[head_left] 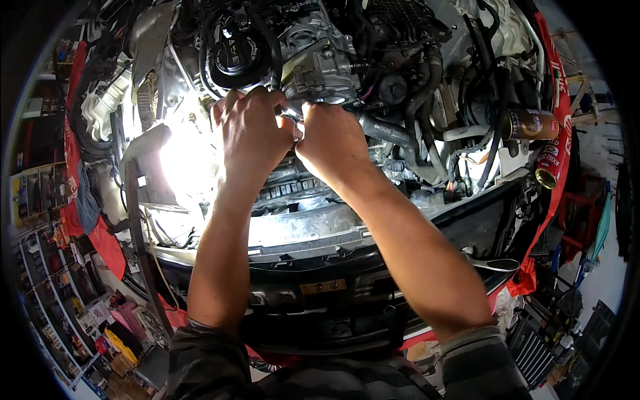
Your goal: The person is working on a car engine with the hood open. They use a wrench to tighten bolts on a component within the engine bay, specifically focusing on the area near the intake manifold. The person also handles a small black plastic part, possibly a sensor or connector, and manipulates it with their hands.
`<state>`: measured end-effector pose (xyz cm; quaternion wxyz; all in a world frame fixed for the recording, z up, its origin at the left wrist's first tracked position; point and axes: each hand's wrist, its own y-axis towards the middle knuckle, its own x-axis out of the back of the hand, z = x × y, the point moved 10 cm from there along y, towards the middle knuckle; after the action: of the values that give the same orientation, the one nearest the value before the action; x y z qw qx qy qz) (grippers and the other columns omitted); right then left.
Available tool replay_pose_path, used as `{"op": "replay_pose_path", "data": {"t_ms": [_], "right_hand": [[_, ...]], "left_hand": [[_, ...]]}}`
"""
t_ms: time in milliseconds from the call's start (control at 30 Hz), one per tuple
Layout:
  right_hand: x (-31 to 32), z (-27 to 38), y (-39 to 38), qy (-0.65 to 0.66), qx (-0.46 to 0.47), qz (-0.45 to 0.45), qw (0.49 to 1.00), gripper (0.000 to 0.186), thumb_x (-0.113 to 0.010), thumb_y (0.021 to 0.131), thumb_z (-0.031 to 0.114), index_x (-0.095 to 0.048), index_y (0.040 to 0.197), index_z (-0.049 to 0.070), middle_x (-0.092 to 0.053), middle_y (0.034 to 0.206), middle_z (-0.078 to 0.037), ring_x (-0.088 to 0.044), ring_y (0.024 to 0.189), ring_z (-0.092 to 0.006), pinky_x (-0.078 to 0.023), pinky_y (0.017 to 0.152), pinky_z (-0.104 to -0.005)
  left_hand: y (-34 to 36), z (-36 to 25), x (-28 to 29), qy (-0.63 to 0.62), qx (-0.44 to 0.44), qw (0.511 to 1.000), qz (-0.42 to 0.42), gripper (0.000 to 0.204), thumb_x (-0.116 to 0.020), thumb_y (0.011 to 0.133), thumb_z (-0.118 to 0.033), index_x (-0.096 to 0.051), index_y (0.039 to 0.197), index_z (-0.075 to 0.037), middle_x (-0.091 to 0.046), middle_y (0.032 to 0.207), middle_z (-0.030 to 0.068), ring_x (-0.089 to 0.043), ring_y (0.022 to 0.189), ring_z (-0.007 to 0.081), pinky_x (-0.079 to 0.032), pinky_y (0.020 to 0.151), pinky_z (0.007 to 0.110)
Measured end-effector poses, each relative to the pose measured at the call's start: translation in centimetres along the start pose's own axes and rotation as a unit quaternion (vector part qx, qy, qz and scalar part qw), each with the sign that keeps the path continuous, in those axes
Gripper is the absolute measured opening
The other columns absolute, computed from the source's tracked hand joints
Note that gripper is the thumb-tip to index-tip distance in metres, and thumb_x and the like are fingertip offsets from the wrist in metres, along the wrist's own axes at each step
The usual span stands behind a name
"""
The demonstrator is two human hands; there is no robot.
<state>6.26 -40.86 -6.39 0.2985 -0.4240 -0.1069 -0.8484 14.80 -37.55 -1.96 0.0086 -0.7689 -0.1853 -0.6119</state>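
Seemingly, our left hand [255, 125] and right hand [333, 137] work the engine [321, 72], upper centre (fingers curled, grip unclear); next needs steadiness.

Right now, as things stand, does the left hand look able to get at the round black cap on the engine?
Probably yes: the left hand is just below the round black cap in the picture, and nothing covers its top. A black hose curves past its right side, though.
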Motion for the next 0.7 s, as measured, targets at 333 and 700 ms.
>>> {"op": "replay_pose_path", "data": {"t_ms": [333,700], "right_hand": [[0.0,-1.7,-0.1,0.062,0.004,-0.076,0.995,0.015,-0.055,0.077,0.008,-0.062,0.086,-0.002,-0.063,0.083,-0.019,-0.06,0.078,-0.0365,-0.046,0.069,-0.0436],[-0.5,-2.5,-0.5,0.148,-0.034,-0.108,0.982,0.012,-0.057,0.077,0.007,-0.061,0.086,0.0,-0.061,0.084,-0.02,-0.059,0.077,-0.0365,-0.046,0.068,-0.0429]], "left_hand": [[-0.8,0.3,-0.7,-0.041,-0.003,0.997,-0.063,0.015,-0.063,0.061,-0.006,-0.062,0.075,-0.012,-0.059,0.077,0.0011,-0.051,0.082,0.0234,-0.037,0.08,0.037],[-0.5,0.7,-1.3,-0.063,0.017,0.997,-0.045,0.018,-0.062,0.062,-0.003,-0.062,0.079,-0.009,-0.058,0.082,0.0056,-0.051,0.086,0.0251,-0.041,0.076,0.037]]}}
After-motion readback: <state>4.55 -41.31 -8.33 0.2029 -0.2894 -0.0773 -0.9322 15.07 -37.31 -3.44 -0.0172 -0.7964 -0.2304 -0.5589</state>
